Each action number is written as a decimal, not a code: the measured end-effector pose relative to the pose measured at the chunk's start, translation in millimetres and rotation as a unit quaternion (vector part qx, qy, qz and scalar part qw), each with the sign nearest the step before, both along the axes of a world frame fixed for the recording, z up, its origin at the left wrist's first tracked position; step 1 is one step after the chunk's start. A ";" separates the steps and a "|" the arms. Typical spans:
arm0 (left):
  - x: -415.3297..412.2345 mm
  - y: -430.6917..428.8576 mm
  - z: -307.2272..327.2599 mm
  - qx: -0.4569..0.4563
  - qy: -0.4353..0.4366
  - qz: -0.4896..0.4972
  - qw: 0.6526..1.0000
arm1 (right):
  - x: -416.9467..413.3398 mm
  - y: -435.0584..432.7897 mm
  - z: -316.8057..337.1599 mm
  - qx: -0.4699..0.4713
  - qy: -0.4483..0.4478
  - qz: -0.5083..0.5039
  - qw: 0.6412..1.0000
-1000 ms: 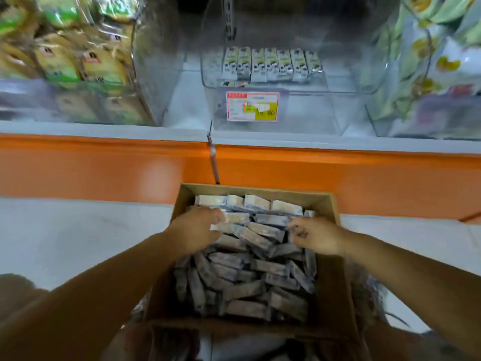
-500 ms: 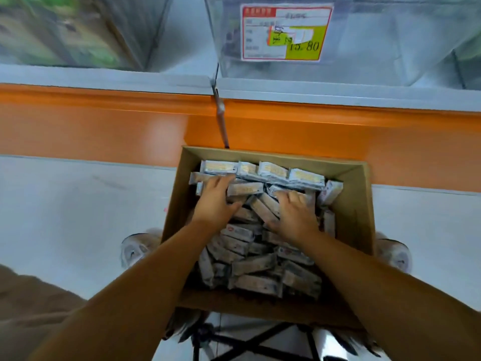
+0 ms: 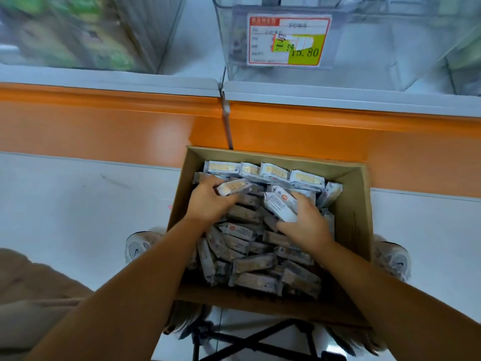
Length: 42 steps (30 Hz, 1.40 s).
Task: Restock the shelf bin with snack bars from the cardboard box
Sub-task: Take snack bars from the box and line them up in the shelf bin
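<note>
Snack bars [image 3: 281,208] gripped: left hand [image 3: 208,201], right hand [image 3: 304,225], inside cardboard box [image 3: 351,217] near orange ledge [image 3: 104,131].

One readable number
"15.80" is printed on the yellow-green corner of the red-bordered white price label [image 3: 289,40] fixed to the clear plastic shelf bin [image 3: 369,63]; other print is blurred.

An open cardboard box [image 3: 357,204] sits in the near middle, heaped with pale wrapped snack bars [image 3: 253,263]. Both hands are inside it. The left hand [image 3: 208,203] grips a snack bar [image 3: 232,186] at the far left of the heap. The right hand [image 3: 305,225] holds a second bar [image 3: 281,207], tilted up. Beyond the orange shelf front [image 3: 130,126] stands the clear shelf bin [image 3: 364,61] with its price label [image 3: 289,40].
</note>
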<state>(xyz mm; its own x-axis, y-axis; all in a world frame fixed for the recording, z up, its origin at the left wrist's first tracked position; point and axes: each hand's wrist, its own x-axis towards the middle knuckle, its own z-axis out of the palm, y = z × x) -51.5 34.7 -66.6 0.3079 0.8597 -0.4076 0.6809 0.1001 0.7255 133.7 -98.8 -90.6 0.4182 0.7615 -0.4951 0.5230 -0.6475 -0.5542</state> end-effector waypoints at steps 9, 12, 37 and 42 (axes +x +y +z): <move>31.8 -12.7 62.6 -0.147 -0.126 -0.116 0.974 | -11.4 8.3 88.9 0.140 0.119 -0.069 0.981; 43.3 -18.5 90.1 -0.179 -0.237 -0.052 0.953 | -13.9 12.1 120.7 0.171 0.134 -0.058 0.974; 45.4 21.7 273.7 -0.021 -0.323 -0.089 0.942 | 13.8 37.6 306.9 0.283 -0.009 0.074 0.956; 54.9 31.9 270.1 -0.007 -0.327 -0.033 0.944 | 3.2 50.6 303.1 0.312 0.013 0.083 0.947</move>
<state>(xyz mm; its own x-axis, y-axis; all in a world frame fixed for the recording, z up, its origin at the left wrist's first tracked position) 3.5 66.6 203.4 0.5499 0.8261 -0.1233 0.0924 0.0866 0.9919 136.9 -48.2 212.5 0.2618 0.9630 0.0636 0.5701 -0.1011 -0.8153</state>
